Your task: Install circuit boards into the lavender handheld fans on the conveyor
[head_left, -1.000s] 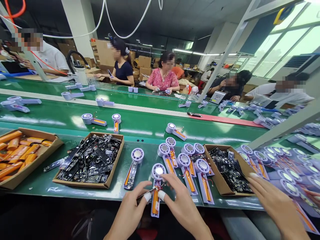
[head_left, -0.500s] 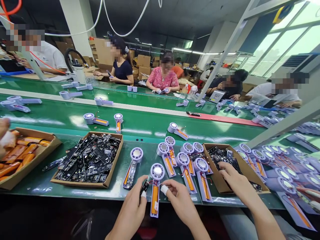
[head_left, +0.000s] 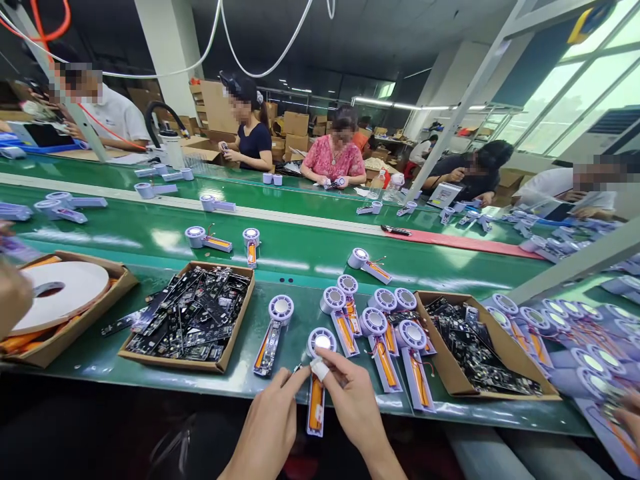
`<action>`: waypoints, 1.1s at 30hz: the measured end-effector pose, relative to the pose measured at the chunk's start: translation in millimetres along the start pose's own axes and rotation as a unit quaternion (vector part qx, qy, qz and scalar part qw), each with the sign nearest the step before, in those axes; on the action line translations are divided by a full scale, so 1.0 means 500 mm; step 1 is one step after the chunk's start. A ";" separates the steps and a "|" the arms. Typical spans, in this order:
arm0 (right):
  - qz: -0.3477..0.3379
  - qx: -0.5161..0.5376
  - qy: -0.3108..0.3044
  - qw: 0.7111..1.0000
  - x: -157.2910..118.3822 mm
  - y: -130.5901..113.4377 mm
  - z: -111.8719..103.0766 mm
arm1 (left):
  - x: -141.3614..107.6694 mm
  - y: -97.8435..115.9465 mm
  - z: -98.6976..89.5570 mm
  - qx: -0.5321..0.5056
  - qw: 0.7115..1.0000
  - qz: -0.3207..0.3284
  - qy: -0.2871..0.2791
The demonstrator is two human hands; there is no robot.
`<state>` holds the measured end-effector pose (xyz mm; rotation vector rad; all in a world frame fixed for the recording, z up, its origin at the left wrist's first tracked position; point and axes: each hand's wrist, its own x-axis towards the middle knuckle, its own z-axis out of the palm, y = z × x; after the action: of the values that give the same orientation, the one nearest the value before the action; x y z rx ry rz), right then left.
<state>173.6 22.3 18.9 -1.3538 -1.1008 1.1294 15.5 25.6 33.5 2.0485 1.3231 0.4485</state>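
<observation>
Left hand [head_left: 265,427] and right hand [head_left: 350,407] are working close together over a lilac plastic housing [head_left: 315,432], which is lying at the near edge of the green conveyor belt [head_left: 240,383], round head pointing away. An orange battery [head_left: 315,407] is sitting in its open handle. The left fingers [head_left: 287,380] are closing into a pinch, and the right fingers [head_left: 320,369], one wrapped in white tape, are curling in just below the head. (Whatever they are gripping is too small to make out.)

Risks: a sharp pull could be tearing any fine lead at that spot from its joint. The battery is showing no visible retainer, so a slip of the fingers could be knocking it loose. With the housing sitting so near the edge, a careless nudge could be sending it over. Other housings are crowding the belt to the right, beside a cardboard tray [head_left: 450,373] of black circuit boards.
</observation>
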 end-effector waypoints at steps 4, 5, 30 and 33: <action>0.029 0.063 0.003 0.998 -0.001 -0.004 0.000 | 0.000 -0.016 0.013 -0.103 0.991 -0.062 0.050; 0.033 0.065 0.008 0.997 -0.002 -0.003 0.000 | 0.000 -0.019 0.016 -0.122 0.988 -0.078 0.054; -0.063 -0.222 -0.013 0.973 -0.004 -0.032 -0.016 | -0.001 0.004 0.025 -0.255 0.959 -0.104 0.069; -0.122 -0.307 -0.007 0.944 -0.008 -0.042 -0.012 | -0.004 0.011 0.023 -0.222 0.968 -0.073 0.087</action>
<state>178.1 19.2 40.3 -1.6148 -1.6670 0.6308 25.0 18.8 29.0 1.5592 1.3224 0.7940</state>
